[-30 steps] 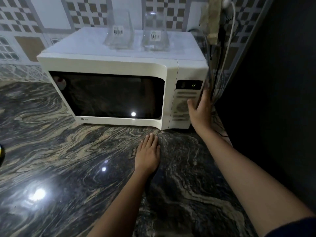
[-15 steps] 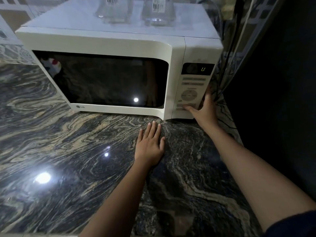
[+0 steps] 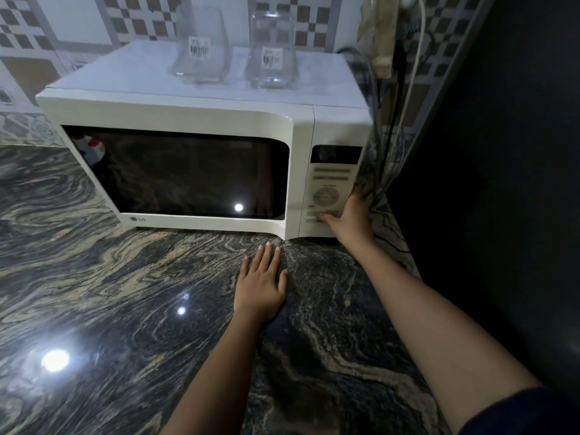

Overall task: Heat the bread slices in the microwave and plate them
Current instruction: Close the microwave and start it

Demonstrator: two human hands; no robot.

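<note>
A white microwave [image 3: 175,120] stands on the dark marbled counter [image 3: 110,293] with its door shut; the window is dark and nothing inside can be made out. My right hand [image 3: 353,215] rests at the lower right corner of the control panel [image 3: 329,189], thumb on a bottom button, fingers around the side. My left hand [image 3: 262,284] lies flat on the counter just in front of the microwave, fingers spread, holding nothing. No bread or plate is in view.
Two clear glass containers [image 3: 201,45] [image 3: 271,51] with barcode labels stand on top of the microwave. Cables [image 3: 398,114] hang down the tiled wall to its right. A dark surface [image 3: 502,183] closes off the right side.
My right thumb has slid down the panel from the side edge to the bottom buttons. The display, which showed a digit, now looks dark. The left hand has stayed flat on the counter.
</note>
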